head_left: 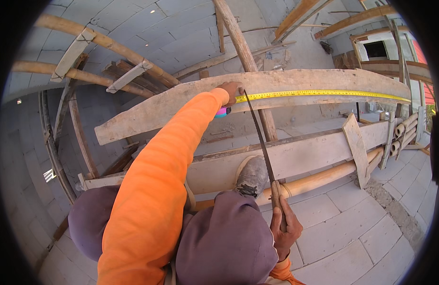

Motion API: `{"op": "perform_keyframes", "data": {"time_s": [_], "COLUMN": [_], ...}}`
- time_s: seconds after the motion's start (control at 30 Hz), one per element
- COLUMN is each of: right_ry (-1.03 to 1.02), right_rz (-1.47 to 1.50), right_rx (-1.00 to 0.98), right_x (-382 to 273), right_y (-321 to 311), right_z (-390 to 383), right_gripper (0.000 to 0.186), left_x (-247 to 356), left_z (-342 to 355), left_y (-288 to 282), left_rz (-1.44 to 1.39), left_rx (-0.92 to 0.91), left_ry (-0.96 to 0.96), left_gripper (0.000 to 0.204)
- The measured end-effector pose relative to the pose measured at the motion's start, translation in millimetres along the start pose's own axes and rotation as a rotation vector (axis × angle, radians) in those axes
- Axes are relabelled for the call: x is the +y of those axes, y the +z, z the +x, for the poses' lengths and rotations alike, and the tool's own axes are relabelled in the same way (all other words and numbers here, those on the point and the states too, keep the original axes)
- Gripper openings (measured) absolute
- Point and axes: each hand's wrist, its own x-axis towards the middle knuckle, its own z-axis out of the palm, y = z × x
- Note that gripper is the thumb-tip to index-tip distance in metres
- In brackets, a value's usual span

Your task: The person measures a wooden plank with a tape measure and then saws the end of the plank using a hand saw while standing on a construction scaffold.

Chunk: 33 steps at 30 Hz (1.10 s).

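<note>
A long, weathered wooden plank [181,102] lies across the view in front of me. Along its right part stretches the yellow blade of a tape measure [324,93], and its pink and blue case [223,112] shows just under my left wrist. My left hand [232,91] is closed over the tape at the case end, against the plank; the fingertips are partly hidden. My right hand [286,223] grips the wooden handle of a handsaw [260,137] low at the right of my knee. The saw's dark blade points away from me, its tip beside my left fingers.
A board [305,154] and a bamboo pole [300,185] run below the plank, with my shoed foot [252,175] beside them. A round wooden post [241,40] slants behind. Bamboo rails [105,42] stand left; a short board [356,149] leans at right. Block wall surfaces surround me.
</note>
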Motion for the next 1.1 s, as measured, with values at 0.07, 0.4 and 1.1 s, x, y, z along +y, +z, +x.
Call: {"op": "perform_keyframes", "data": {"time_s": [0.07, 0.4, 1.1], "right_ry": [-0.014, 0.036, 0.010], "right_rz": [-0.004, 0.011, 0.014], "right_rx": [0.001, -0.053, -0.051], "right_x": [1.1, -7.2, -6.2], "right_y": [0.1, -3.4, -1.9], "right_z": [-0.2, 6.4, 6.5], "right_gripper": [0.029, 0.028, 0.030], "left_x": [2.7, 3.5, -3.4], "left_z": [-0.1, 2.2, 10.0], "left_y": [-0.9, -0.7, 0.8], "left_rz": [0.006, 0.013, 0.034], "left_rx": [-0.009, -0.006, -0.031], "left_ry": [-0.005, -0.014, 0.005], "left_gripper": [0.068, 0.066, 0.063]}}
